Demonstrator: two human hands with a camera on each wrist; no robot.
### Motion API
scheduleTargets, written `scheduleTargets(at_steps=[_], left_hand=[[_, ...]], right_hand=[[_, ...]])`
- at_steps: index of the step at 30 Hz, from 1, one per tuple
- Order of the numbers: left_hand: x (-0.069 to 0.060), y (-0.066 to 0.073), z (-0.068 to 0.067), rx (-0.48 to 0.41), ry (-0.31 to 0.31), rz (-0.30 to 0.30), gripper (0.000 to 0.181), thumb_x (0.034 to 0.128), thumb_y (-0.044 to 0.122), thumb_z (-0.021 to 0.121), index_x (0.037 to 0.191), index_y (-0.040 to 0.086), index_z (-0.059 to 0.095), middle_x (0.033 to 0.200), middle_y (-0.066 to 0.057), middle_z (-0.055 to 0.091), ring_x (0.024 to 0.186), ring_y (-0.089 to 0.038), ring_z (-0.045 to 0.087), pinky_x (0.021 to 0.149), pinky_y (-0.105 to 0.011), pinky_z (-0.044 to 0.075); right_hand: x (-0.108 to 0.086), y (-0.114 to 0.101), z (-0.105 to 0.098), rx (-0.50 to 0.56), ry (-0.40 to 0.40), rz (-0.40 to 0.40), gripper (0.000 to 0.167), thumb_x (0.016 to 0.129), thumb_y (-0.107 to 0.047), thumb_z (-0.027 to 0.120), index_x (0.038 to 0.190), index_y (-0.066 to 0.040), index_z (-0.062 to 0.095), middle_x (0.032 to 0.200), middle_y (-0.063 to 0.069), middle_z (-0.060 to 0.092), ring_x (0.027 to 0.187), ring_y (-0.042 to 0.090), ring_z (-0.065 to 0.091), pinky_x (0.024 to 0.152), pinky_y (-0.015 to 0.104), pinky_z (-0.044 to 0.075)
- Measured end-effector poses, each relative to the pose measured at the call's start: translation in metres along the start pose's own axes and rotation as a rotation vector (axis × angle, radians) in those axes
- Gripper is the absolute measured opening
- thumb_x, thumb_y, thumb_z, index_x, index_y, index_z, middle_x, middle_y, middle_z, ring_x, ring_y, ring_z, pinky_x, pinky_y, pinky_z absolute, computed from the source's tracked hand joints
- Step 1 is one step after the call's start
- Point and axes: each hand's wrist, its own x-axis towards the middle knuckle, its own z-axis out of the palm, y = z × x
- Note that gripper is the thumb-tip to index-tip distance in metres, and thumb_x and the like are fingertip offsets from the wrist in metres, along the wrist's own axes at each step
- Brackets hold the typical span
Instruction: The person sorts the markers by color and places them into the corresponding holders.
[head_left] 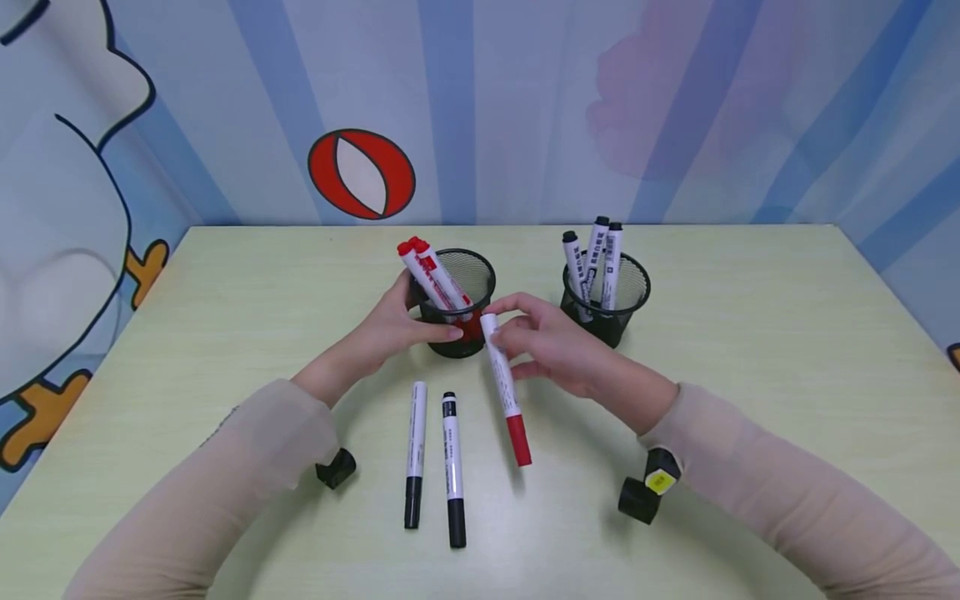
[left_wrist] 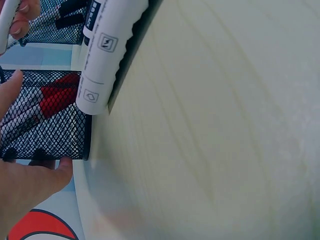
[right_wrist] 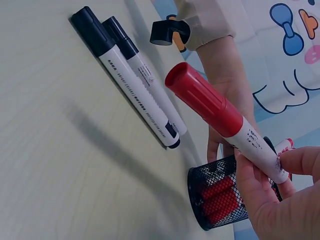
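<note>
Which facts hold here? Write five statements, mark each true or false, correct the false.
1. The left hand grips a round black mesh cup holding red-ended white markers. True.
2. The right hand holds a black-capped marker. False: it holds a red-capped white marker.
3. Two black-capped white markers lie on the pale wood-grain table. True.
4. The other round mesh cup holds black-ended white markers. True.
5. The held marker's cap points toward the cups. False: it points away.

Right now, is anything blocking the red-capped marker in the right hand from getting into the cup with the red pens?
Nothing visible is. The right hand holds the red-capped marker beside the mesh cup; the red markers inside lean left, leaving the right of its opening free.
</note>
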Motion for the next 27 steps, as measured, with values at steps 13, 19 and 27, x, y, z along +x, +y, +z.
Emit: scheduleTargets(at_steps=[13, 19, 27], left_hand=[[0.001, -0.001, -0.001, -0.005, -0.006, 0.004, 0.085, 0.0781, 0.011, 0.074, 0.144, 0.02, 0.021, 0.14, -0.004, 0.037, 0.128, -0.024, 0.032, 0.103, -0.051, 0.031], [0.001, -0.001, -0.001, -0.014, -0.011, 0.007, 0.086, 0.0784, 0.011, 0.074, 0.144, 0.02, 0.02, 0.14, -0.004, 0.037, 0.128, -0.024, 0.031, 0.103, -0.051, 0.031], [0.001, -0.001, 0.0, -0.009, -0.004, -0.004, 0.085, 0.0783, 0.012, 0.074, 0.144, 0.019, 0.021, 0.14, -0.004, 0.037, 0.128, -0.024, 0.031, 0.104, -0.051, 0.03]], right_hand=[[-0.001, -0.014, -0.005, -0.001, 0.012, -0.071, 0.038, 0.092, -0.004, 0.049, 0.129, -0.007, 0.042, 0.107, 0.013, 0.053, 0.086, 0.022, 0.053, 0.074, 0.036, 0.053], [0.0, -0.021, -0.008, 0.015, 0.023, -0.094, 0.037, 0.091, -0.005, 0.049, 0.128, -0.007, 0.043, 0.102, 0.011, 0.055, 0.083, 0.021, 0.054, 0.074, 0.035, 0.053], [0.003, -0.027, -0.013, 0.029, 0.062, -0.11, 0.035, 0.091, -0.005, 0.05, 0.126, -0.008, 0.045, 0.102, 0.011, 0.056, 0.081, 0.021, 0.055, 0.072, 0.034, 0.054]])
